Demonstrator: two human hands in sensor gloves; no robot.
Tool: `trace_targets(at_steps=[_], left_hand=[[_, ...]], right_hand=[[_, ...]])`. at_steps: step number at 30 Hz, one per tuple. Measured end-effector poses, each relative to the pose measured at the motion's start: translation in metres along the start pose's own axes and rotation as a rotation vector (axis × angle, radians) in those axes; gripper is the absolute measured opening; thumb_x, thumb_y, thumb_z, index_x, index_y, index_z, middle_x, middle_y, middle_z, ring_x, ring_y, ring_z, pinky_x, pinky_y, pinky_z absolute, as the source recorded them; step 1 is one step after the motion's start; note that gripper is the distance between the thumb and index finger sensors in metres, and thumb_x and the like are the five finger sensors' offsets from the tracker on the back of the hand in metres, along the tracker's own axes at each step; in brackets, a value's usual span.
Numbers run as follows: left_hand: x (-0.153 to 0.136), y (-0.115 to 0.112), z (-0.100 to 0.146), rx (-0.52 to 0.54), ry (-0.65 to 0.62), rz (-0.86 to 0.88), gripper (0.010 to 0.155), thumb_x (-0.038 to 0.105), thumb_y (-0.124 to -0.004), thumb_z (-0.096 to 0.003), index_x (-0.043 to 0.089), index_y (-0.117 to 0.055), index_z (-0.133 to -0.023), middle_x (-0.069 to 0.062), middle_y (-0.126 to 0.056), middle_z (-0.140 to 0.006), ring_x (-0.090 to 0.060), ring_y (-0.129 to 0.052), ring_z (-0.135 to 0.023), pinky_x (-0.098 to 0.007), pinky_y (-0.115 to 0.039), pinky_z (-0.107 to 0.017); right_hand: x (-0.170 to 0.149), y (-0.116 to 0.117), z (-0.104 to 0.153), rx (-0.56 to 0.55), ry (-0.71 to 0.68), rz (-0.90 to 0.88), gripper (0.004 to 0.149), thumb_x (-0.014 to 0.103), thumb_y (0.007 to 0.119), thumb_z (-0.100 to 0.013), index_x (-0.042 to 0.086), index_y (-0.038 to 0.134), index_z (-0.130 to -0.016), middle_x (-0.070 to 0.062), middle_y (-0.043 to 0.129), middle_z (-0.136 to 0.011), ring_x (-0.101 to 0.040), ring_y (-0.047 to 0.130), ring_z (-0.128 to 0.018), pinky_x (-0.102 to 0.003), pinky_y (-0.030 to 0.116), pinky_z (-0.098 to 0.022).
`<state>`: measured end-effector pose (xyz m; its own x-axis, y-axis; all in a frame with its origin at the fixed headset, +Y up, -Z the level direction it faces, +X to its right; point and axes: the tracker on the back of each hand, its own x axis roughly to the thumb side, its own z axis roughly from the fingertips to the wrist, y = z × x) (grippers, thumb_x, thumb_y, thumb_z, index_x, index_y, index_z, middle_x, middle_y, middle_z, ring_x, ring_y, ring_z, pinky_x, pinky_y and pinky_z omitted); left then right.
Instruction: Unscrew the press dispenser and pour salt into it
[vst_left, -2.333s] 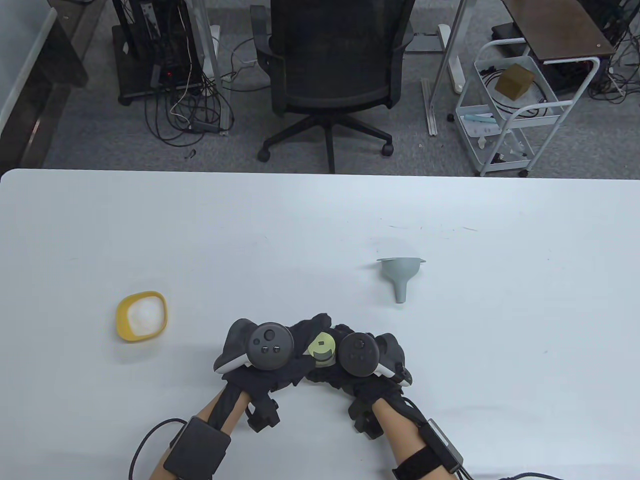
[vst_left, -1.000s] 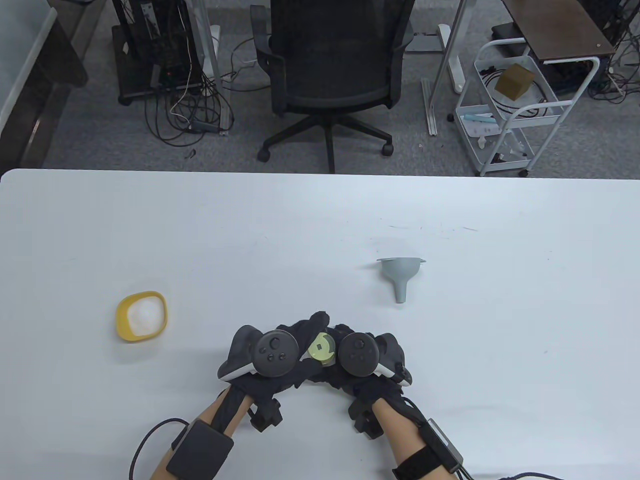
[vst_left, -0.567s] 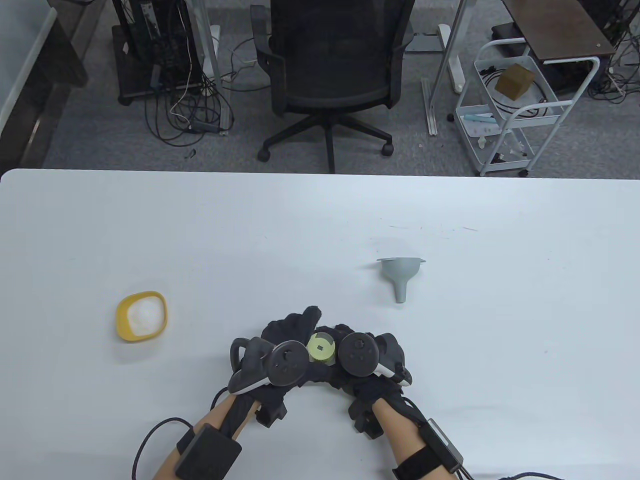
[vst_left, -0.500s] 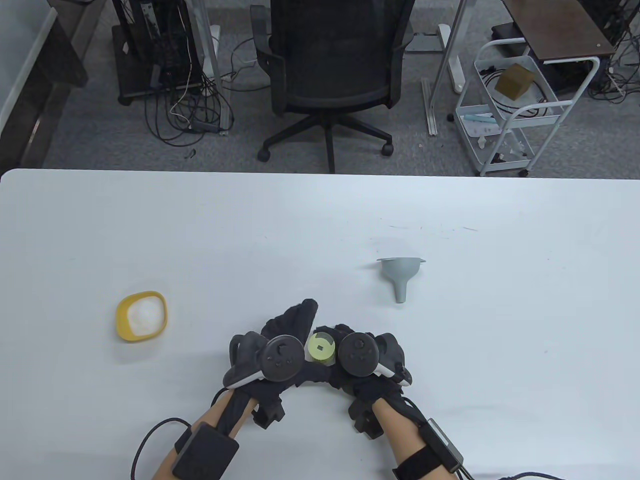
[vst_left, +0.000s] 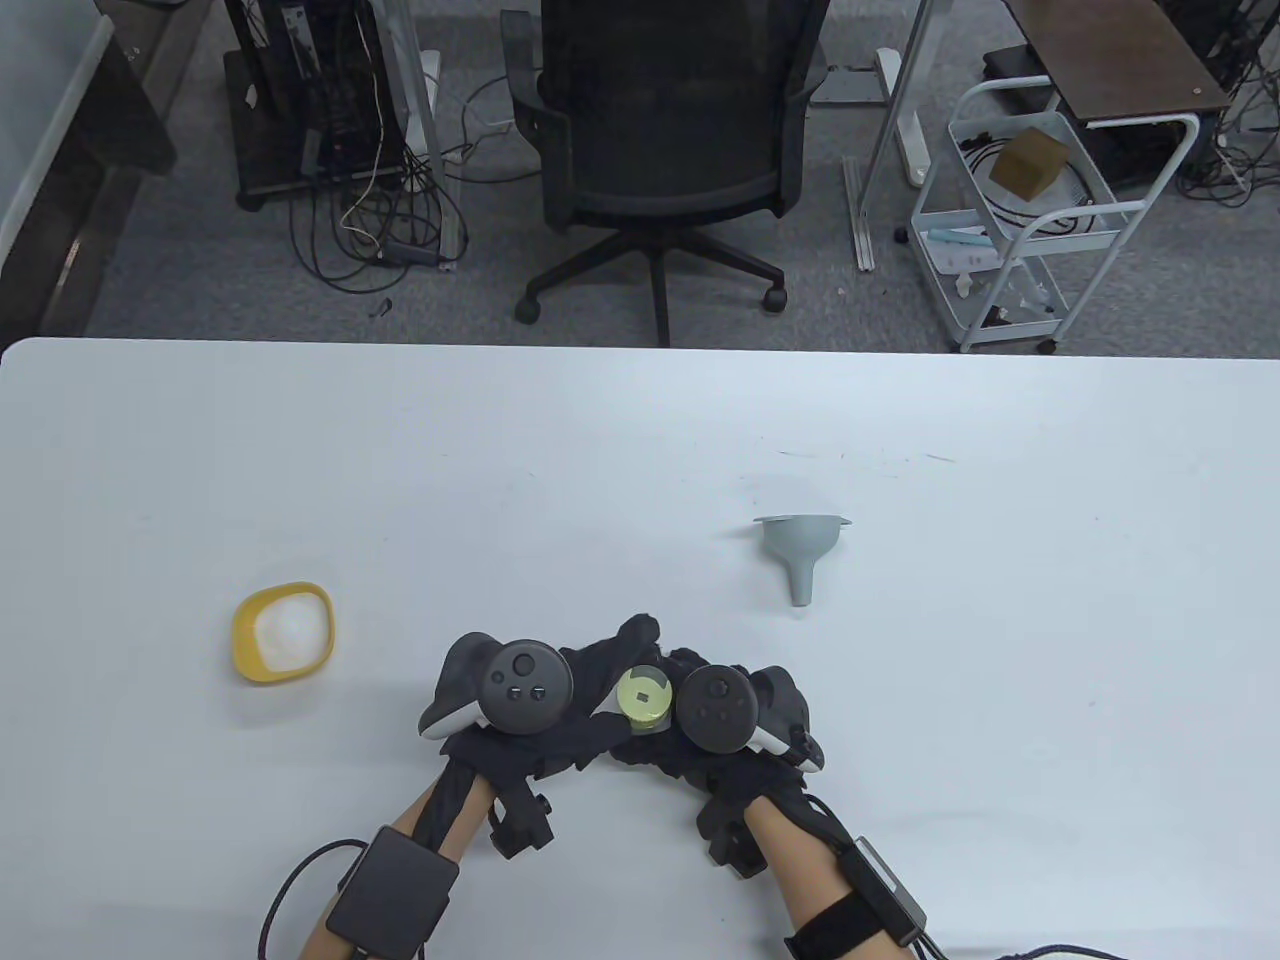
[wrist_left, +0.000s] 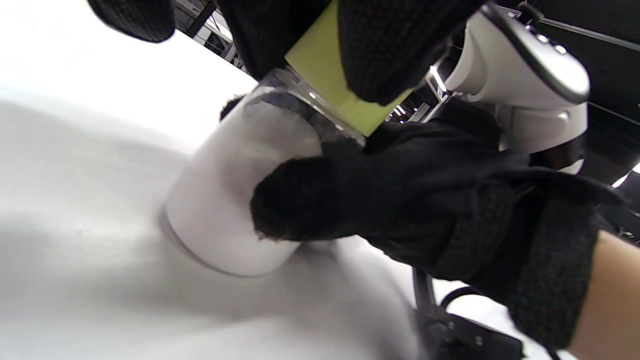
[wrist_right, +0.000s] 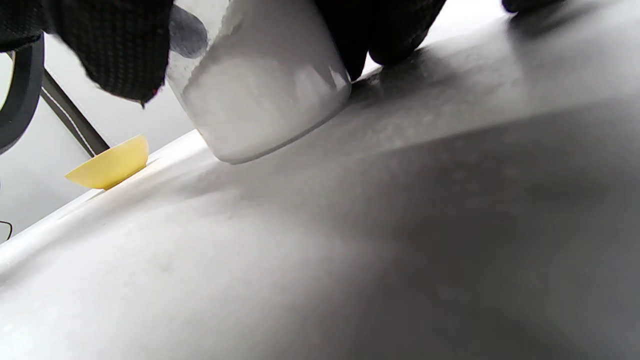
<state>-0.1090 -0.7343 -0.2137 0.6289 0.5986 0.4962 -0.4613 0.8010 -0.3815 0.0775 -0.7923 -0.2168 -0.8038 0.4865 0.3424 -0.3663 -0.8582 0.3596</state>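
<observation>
The press dispenser (vst_left: 643, 697), a clear jar with a pale green cap, stands on the white table (vst_left: 640, 450) near the front edge. My left hand (vst_left: 615, 680) grips the green cap (wrist_left: 325, 70) from above. My right hand (vst_left: 668, 752) holds the jar body (wrist_left: 235, 200), thumb pressed on the glass. The jar's base (wrist_right: 260, 100) rests on the table, with white content inside. A yellow bowl (vst_left: 283, 632) of white salt sits to the left, apart from both hands. It also shows in the right wrist view (wrist_right: 110, 165).
A grey funnel (vst_left: 800, 550) lies on its side to the right, behind the hands. An office chair (vst_left: 665, 150) and a white cart (vst_left: 1030, 200) stand beyond the table's far edge.
My left hand twisted on the green cap, its wrist swinging right and then back left. The cap's square mark has turned. My right hand and the jar have stayed in place.
</observation>
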Motion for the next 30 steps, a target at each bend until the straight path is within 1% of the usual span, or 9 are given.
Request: trace_targets(at_steps=[2, 5, 9, 12, 16, 20, 24, 30], left_hand=[[0.002, -0.001, 0.0, 0.017, 0.013, -0.022, 0.102, 0.035, -0.09, -0.0481, 0.007, -0.029, -0.125, -0.012, -0.066, -0.121, -0.035, -0.078, -0.107, -0.075, -0.061, -0.071], [0.006, -0.004, -0.001, 0.024, 0.037, -0.075, 0.102, 0.039, -0.09, -0.0476, 0.006, -0.033, -0.125, -0.018, -0.064, -0.119, -0.038, -0.077, -0.103, -0.075, -0.062, -0.071], [0.01, -0.009, -0.002, 0.047, 0.071, -0.142, 0.094, 0.045, -0.089, -0.0473, 0.01, -0.045, -0.124, -0.02, -0.064, -0.115, -0.039, -0.077, -0.098, -0.074, -0.063, -0.07], [0.013, -0.009, -0.002, 0.078, 0.106, -0.184, 0.091, 0.049, -0.09, -0.0451, 0.014, -0.053, -0.12, -0.019, -0.067, -0.112, -0.039, -0.079, -0.095, -0.073, -0.064, -0.069], [0.012, -0.012, -0.003, 0.072, 0.117, -0.173, 0.09, 0.051, -0.088, -0.0453, 0.017, -0.05, -0.12, -0.02, -0.07, -0.113, -0.039, -0.083, -0.096, -0.071, -0.066, -0.069], [0.012, -0.012, -0.003, 0.091, 0.128, -0.155, 0.091, 0.053, -0.087, -0.0447, 0.014, -0.051, -0.118, -0.018, -0.077, -0.112, -0.036, -0.088, -0.095, -0.067, -0.07, -0.069], [0.013, -0.01, -0.003, 0.092, 0.122, -0.148, 0.091, 0.053, -0.088, -0.0446, 0.012, -0.052, -0.117, -0.017, -0.078, -0.112, -0.035, -0.089, -0.095, -0.064, -0.071, -0.069], [0.014, -0.01, -0.002, 0.097, 0.117, -0.154, 0.091, 0.053, -0.087, -0.0452, 0.012, -0.051, -0.118, -0.016, -0.078, -0.112, -0.036, -0.089, -0.095, -0.064, -0.071, -0.07]], right_hand=[[0.0, 0.0, 0.0, 0.0, 0.0, 0.0, 0.091, 0.063, 0.078, -0.049, 0.01, 0.045, -0.115, -0.019, 0.065, -0.11, -0.045, 0.053, -0.104, -0.078, 0.039, -0.064], [0.0, 0.0, 0.0, 0.0, 0.0, 0.0, 0.091, 0.063, 0.078, -0.049, 0.01, 0.045, -0.115, -0.019, 0.065, -0.11, -0.045, 0.053, -0.104, -0.078, 0.039, -0.064], [0.0, 0.0, 0.0, 0.0, 0.0, 0.0, 0.091, 0.063, 0.078, -0.048, 0.01, 0.044, -0.115, -0.019, 0.065, -0.11, -0.045, 0.053, -0.104, -0.078, 0.039, -0.064], [0.0, 0.0, 0.0, 0.0, 0.0, 0.0, 0.091, 0.063, 0.078, -0.049, 0.01, 0.044, -0.115, -0.019, 0.065, -0.11, -0.046, 0.053, -0.104, -0.078, 0.039, -0.064], [0.0, 0.0, 0.0, 0.0, 0.0, 0.0, 0.091, 0.063, 0.078, -0.049, 0.01, 0.044, -0.115, -0.019, 0.064, -0.11, -0.046, 0.053, -0.104, -0.078, 0.039, -0.063], [0.0, 0.0, 0.0, 0.0, 0.0, 0.0, 0.091, 0.063, 0.078, -0.049, 0.01, 0.044, -0.115, -0.019, 0.065, -0.11, -0.046, 0.053, -0.104, -0.078, 0.039, -0.064], [0.0, 0.0, 0.0, 0.0, 0.0, 0.0, 0.091, 0.063, 0.078, -0.049, 0.01, 0.044, -0.115, -0.019, 0.065, -0.11, -0.046, 0.053, -0.104, -0.078, 0.039, -0.064], [0.001, 0.001, -0.001, 0.003, -0.002, 0.002, 0.091, 0.063, 0.078, -0.049, 0.01, 0.044, -0.115, -0.019, 0.065, -0.11, -0.046, 0.053, -0.104, -0.078, 0.039, -0.063]])
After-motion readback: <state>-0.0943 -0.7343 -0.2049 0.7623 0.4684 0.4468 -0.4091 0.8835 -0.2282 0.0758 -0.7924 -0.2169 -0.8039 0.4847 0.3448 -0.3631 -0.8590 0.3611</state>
